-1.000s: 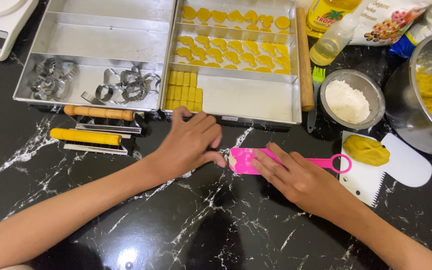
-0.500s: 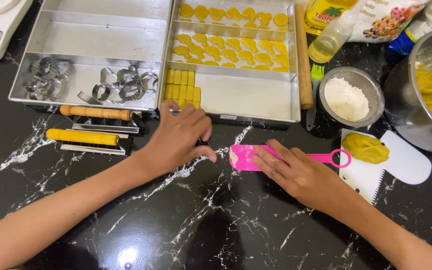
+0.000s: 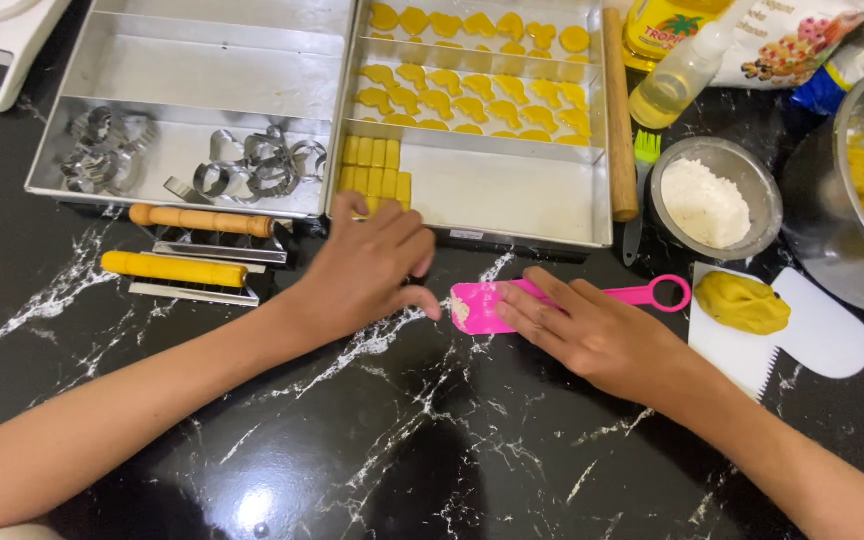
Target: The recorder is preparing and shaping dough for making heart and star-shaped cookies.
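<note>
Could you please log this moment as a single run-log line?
left hand: flat on counter by tray | right hand: pressing pink scoop | dough ball: on scraper

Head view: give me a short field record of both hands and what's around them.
left hand: flat on counter at tray edge, holding nothing
right hand: fingers pressing on pink mold
tray: yellow dough shapes and small blocks
right side: flour bowl, dough lump on white scraper
left side: metal cutters
</note>
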